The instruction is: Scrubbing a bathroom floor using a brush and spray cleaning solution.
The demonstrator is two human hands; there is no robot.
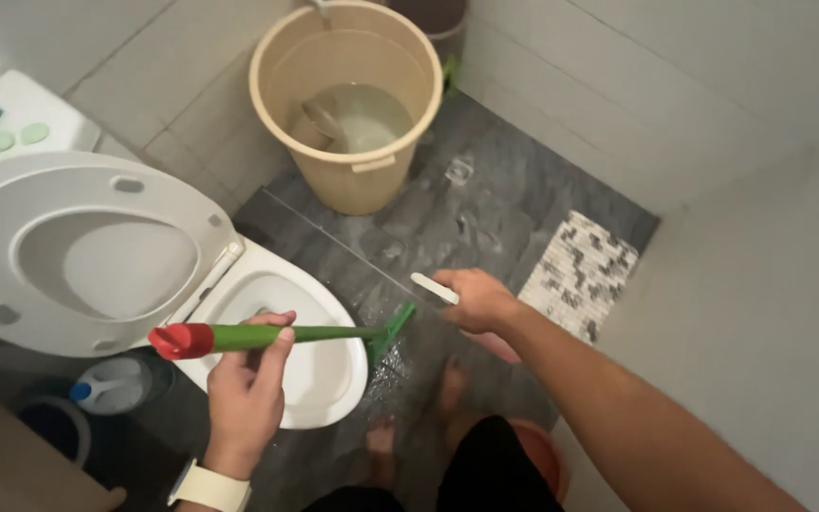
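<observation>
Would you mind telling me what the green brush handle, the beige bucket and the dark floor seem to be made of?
The green brush handle, held in the left hand, looks like smooth moulded plastic with a slight sheen and a red cap. The beige bucket seems plastic too: thin, even wall, rolled rim, matte. The dark floor looks like grey stone-patterned tile, glossy where wet, with a straight joint line.

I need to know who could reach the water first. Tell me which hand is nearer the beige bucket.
Right. The right hand, holding a white handle, is out over the wet floor below the beige bucket. The left hand grips the green brush lower down, by the toilet bowl.
</observation>
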